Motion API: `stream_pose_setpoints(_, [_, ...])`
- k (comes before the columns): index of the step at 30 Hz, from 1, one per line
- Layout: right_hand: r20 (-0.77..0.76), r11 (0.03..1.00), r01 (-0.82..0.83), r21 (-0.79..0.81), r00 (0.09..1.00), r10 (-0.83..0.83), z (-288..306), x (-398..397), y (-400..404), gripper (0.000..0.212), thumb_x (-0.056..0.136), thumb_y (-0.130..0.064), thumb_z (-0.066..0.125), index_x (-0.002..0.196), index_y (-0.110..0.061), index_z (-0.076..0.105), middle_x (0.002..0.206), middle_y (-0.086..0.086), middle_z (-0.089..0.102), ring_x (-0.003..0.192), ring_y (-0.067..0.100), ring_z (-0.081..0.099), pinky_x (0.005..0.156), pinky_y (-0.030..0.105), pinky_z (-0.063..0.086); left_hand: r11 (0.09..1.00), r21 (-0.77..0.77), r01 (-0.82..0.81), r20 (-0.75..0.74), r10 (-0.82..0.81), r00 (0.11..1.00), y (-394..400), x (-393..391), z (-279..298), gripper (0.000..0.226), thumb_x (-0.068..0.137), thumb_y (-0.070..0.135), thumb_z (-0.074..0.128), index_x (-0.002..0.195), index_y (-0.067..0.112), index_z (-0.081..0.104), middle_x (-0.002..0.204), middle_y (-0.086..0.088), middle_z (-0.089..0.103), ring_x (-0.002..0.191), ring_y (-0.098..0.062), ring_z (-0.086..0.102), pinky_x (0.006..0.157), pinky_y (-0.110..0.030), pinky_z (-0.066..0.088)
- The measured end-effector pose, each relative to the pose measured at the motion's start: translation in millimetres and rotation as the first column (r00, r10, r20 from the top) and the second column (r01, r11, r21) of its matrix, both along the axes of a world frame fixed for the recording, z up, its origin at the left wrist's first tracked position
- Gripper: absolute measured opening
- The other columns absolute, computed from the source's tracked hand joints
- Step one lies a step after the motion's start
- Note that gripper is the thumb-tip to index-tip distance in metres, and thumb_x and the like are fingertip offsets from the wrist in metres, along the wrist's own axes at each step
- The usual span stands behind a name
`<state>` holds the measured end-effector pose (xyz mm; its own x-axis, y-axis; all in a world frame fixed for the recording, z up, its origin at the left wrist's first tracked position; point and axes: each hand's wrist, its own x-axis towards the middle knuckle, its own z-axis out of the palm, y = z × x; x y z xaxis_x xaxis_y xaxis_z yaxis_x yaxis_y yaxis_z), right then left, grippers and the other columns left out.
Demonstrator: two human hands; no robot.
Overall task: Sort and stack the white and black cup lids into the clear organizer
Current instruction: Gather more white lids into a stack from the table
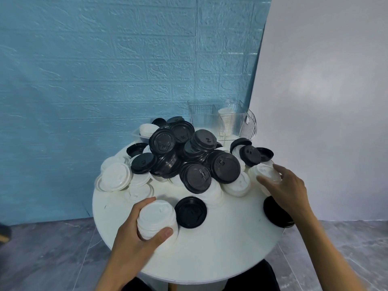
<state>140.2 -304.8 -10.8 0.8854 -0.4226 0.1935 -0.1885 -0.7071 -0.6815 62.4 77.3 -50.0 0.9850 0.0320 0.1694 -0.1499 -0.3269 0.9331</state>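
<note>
Here, the left hand [134, 229] grips a white lid stack [156, 219], thumb in front.

A round white bench [210, 253] fills the lower middle of the view, its top scuffed with a few dark marks. Behind it stands a wall covered in blue panels [105, 70] embossed with a brick pattern, and to the right of these a plain pale grey wall [327, 101] begins. Below lies a floor of grey marbled tiles [52, 255], with a dark, blurred object [4, 233] at the far left edge.
</note>
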Motion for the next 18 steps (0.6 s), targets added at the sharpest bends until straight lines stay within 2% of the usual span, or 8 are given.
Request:
stream_pose_setpoints(4, [0.066,0.999,-0.003,0.044,0.998,0.000,8,-5,-1,0.070,0.080,-0.050,0.077,0.140,-0.020,0.057,0.139,0.003,0.062,0.126,0.026,0.058,0.105,0.046,0.047,1.000,0.002,0.006,-0.001,-0.006,1.000,-1,-1,3,0.077,0.050,0.066,0.080,0.121,0.066,0.051,0.116,0.037,0.065,0.108,0.012,0.060,0.085,-0.016,0.045])
stream_pose_setpoints(7, [0.199,0.995,-0.048,0.083,0.980,0.031,22,-20,14,0.063,0.077,-0.052,0.078,0.134,-0.029,0.061,0.133,-0.004,0.065,0.114,0.018,0.063,0.098,0.041,0.051,1.000,-0.003,0.009,-0.001,-0.009,1.000,-1,-1,3,0.078,0.050,0.065,0.081,0.122,0.065,0.050,0.118,0.037,0.064,0.110,0.012,0.059,0.086,-0.015,0.045])
stream_pose_setpoints(9, [0.316,0.980,-0.170,0.104,0.940,0.129,29,-38,41,0.059,0.076,-0.058,0.076,0.128,-0.033,0.064,0.126,-0.015,0.066,0.108,0.005,0.064,0.092,0.030,0.052,1.000,0.001,0.011,0.000,-0.011,1.000,0,-1,2,0.078,0.051,0.066,0.081,0.123,0.064,0.051,0.120,0.036,0.063,0.111,0.012,0.059,0.087,-0.014,0.045])
stream_pose_setpoints(11, [0.379,0.928,-0.360,0.094,0.875,0.301,30,-57,80,0.056,0.076,-0.063,0.073,0.124,-0.034,0.066,0.125,-0.021,0.065,0.115,-0.001,0.061,0.092,0.021,0.049,1.000,0.003,0.013,0.000,-0.013,1.000,0,-1,2,0.079,0.052,0.066,0.082,0.125,0.063,0.050,0.121,0.036,0.063,0.112,0.011,0.058,0.088,-0.014,0.045])
stream_pose_setpoints(14, [0.282,0.808,-0.584,0.080,0.791,0.543,23,-76,137,0.053,0.077,-0.061,0.074,0.125,-0.039,0.064,0.135,-0.027,0.057,0.128,-0.003,0.052,0.103,0.019,0.043,1.000,0.020,0.000,0.018,0.000,1.000,1,0,0,0.080,0.052,0.065,0.084,0.125,0.062,0.050,0.125,0.034,0.062,0.117,0.009,0.057,0.091,-0.017,0.045])
stream_pose_setpoints(18, [0.129,0.708,-0.698,0.108,0.716,0.686,11,-76,190,0.057,0.077,-0.054,0.076,0.130,-0.038,0.062,0.136,-0.034,0.048,0.132,-0.010,0.041,0.112,0.022,0.036,1.000,0.013,0.007,0.035,-0.007,0.999,2,0,-4,0.081,0.057,0.065,0.087,0.130,0.058,0.053,0.129,0.029,0.064,0.119,0.006,0.060,0.087,-0.014,0.052])
